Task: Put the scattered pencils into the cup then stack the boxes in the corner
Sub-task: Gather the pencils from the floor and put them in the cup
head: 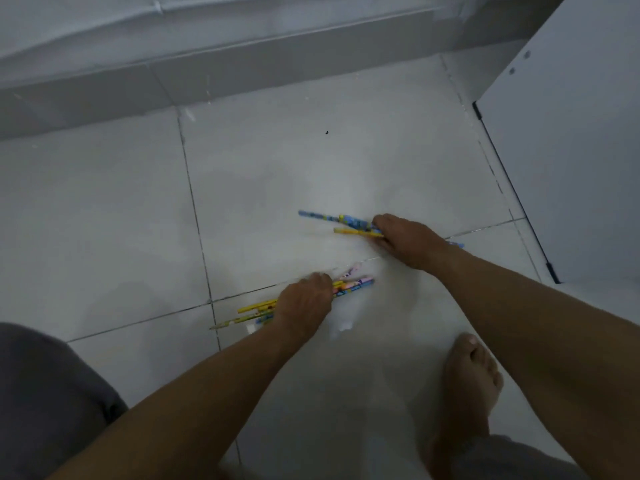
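Head view: both hands are seen low on the white tile floor (104, 209), centre of frame. Left hand (304, 303) is closed around a bundle of pencils (353, 285), lower centre; ends stick out both sides, yellow ones to the lower left, pink and blue to the right. Right hand (408, 242) is curled over a second pencil group (332, 218), just right of centre, tips pointing left; whether they are gripped or only pressed down cannot be told. A bare foot (467, 386) is planted lower right. A white cabinet panel (571, 150) fills the right edge.
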